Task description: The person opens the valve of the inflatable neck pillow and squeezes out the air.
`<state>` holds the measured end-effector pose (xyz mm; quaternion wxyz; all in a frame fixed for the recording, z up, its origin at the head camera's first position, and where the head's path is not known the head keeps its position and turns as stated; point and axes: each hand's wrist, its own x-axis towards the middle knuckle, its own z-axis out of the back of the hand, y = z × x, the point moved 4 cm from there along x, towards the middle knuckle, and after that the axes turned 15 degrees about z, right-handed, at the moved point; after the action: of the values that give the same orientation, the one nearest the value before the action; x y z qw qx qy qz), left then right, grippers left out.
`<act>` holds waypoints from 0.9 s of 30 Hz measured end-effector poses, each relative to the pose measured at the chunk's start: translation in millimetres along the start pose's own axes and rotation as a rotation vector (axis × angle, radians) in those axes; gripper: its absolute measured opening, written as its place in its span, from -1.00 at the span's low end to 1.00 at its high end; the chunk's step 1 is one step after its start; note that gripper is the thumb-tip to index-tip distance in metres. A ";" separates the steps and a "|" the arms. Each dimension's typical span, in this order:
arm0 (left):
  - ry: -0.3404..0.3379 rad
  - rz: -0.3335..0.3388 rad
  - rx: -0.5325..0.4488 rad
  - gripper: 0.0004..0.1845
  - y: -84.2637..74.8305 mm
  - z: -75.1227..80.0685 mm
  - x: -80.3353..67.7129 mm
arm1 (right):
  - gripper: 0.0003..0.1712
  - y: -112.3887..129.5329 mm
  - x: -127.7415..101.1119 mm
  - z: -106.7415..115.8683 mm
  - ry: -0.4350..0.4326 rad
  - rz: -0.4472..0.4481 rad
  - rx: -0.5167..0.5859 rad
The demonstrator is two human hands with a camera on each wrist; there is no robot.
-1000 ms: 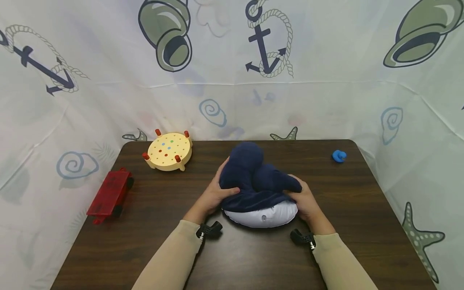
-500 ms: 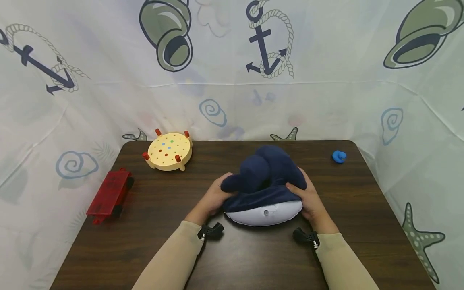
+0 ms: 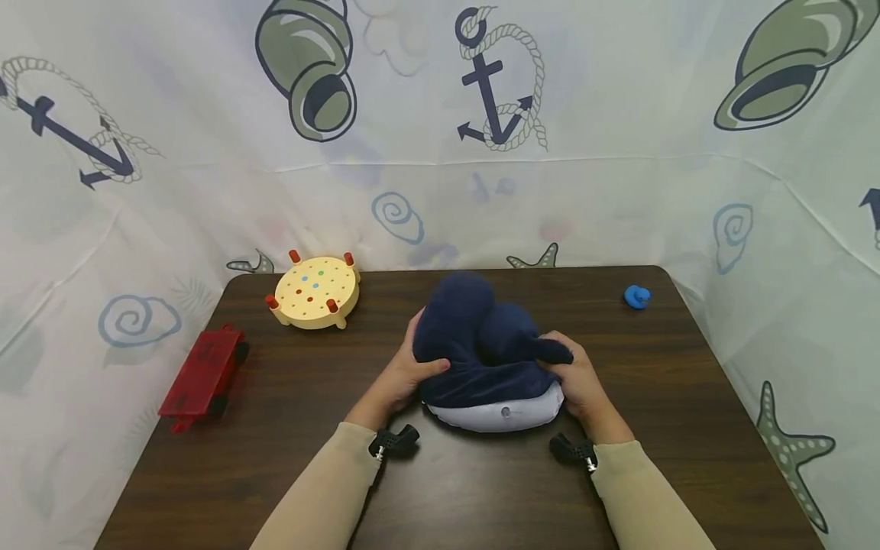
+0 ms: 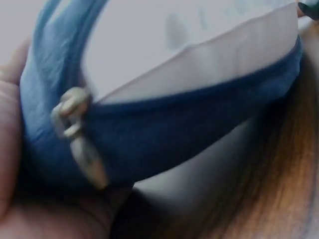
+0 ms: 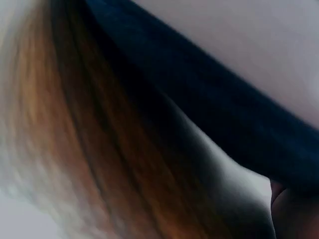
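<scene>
A navy blue neck pillow [image 3: 481, 344] with a pale grey inflatable underside [image 3: 502, 415] lies folded on the dark wooden table [image 3: 289, 428]. My left hand [image 3: 402, 374] grips its left lobe and my right hand [image 3: 574, 378] grips its right end, both pressing the fabric together. The left wrist view shows the blue cover's seam [image 4: 164, 134] and a zipper pull [image 4: 75, 129] close up beside my palm. The right wrist view is a blur of navy fabric [image 5: 209, 99] over the table.
A round yellow peg board [image 3: 316, 290] with red pegs stands at the back left. A red toy cart [image 3: 199, 374] hangs at the table's left edge. A small blue object [image 3: 637, 296] lies back right. Printed cloth walls surround the table.
The pillow's lobes have swung back to the left and been squeezed together; half a second ago they were bunched toward the right. Both hands have stayed on the pillow.
</scene>
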<state>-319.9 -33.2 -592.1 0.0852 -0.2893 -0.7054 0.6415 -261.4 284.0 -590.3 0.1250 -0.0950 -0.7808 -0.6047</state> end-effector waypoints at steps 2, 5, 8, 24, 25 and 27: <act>-0.045 0.005 -0.030 0.10 0.0 3.1 -0.1 | -0.48 -0.6 0.2 -1.9 0.029 -0.009 0.018; -0.125 0.009 -0.064 -0.15 0.9 7.8 0.1 | -0.34 1.3 1.4 -4.3 0.081 -0.023 0.100; -0.133 0.004 -0.109 -0.49 2.3 7.1 0.7 | -0.14 4.1 2.3 -4.7 0.105 -0.035 0.153; 0.006 0.035 0.067 0.02 3.1 1.1 1.9 | -0.53 0.7 -2.1 4.4 -0.001 -0.020 0.128; -0.022 0.035 0.057 -0.01 3.2 3.1 2.3 | -0.53 0.7 -1.9 2.5 0.029 -0.017 0.123; -0.095 0.015 0.043 -0.13 2.3 7.2 2.8 | -0.53 0.9 -0.6 -1.4 0.088 -0.013 0.125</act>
<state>-325.0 -37.9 -596.1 0.0529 -0.2620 -0.6924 0.6702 -260.4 282.8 -589.3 0.1609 -0.0552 -0.8116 -0.5590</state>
